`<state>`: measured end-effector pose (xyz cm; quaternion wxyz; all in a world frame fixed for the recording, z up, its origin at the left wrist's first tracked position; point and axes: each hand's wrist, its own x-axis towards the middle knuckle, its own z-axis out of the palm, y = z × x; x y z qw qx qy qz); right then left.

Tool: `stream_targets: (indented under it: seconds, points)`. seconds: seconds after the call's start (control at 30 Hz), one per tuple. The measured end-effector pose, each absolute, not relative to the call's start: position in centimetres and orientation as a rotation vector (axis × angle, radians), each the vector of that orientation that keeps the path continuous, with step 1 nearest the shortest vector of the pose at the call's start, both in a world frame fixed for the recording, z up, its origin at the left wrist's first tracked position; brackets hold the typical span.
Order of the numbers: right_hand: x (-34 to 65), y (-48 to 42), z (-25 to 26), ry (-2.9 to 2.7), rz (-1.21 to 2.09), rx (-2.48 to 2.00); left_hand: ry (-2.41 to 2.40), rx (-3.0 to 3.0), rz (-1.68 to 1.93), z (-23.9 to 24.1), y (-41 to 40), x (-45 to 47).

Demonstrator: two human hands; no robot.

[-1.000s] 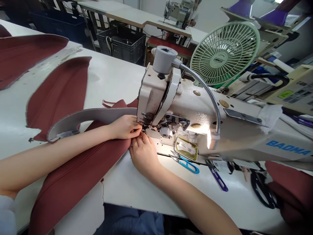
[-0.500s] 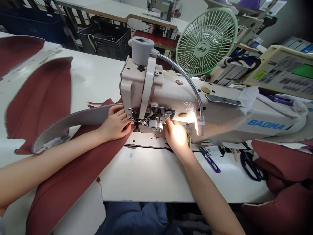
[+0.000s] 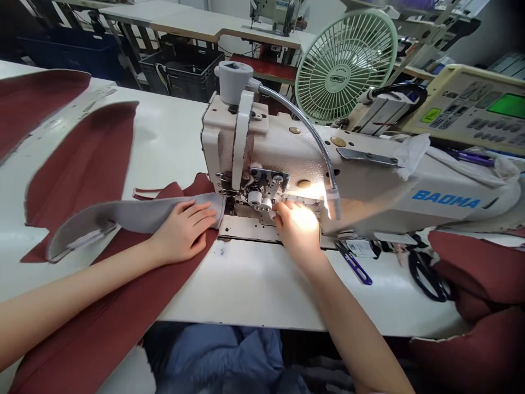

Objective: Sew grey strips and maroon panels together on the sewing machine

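Note:
My left hand [image 3: 184,230] lies with fingers stretched over a grey-backed strip [image 3: 135,215] and a dark red leather-like piece [image 3: 123,295]. The strip's right end is beside the needle area of a white sewing machine [image 3: 283,148]. Just right of the presser mechanism is my right hand [image 3: 298,227], under the bright lamp. Its thumb and forefinger are pinched together close to the machine's small white round knobs [image 3: 264,204]. A tiny whitish bit shows at the thumb tip, and I cannot make out what it is.
Purple thread snips [image 3: 356,265] and black-handled scissors [image 3: 426,279] lie to the right. More red pieces [image 3: 86,158] rest at the left, others [image 3: 479,273] at the right. Behind the machine stand a green fan [image 3: 344,65] and a control panel [image 3: 479,109].
My left hand has shifted left and down from the needle area and flattened out. The strip's end now shows beside the needle. My right hand has drawn slightly down, its fingertips now visible.

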<state>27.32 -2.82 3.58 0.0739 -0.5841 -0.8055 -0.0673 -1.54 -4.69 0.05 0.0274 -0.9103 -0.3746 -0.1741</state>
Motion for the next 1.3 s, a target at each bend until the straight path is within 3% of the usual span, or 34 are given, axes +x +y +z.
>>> stream_targets:
  seconds: [0.17,0.37,0.6,1.03,1.3]
  points:
    - [22.9,-5.0,2.1,-2.653,-0.160,-1.484,-1.169,-2.841,-0.463,0.9,-8.3,-1.7]
    - [20.8,-5.5,0.5,-2.686,-0.170,-1.292,-1.085,-2.945,-0.189,2.2,-5.2,-1.9]
    - [21.5,-4.7,0.1,-2.599,-0.002,-1.539,-1.061,-2.860,-0.485,-0.1,-5.1,-1.4]
    - [21.6,-3.7,-0.1,-2.434,0.002,-1.588,-0.993,-2.964,-0.458,-0.6,-4.9,-1.5]
    - [21.6,-4.3,0.2,-2.478,-0.019,-1.380,-0.993,-2.968,-0.490,-0.5,-4.9,-1.5]
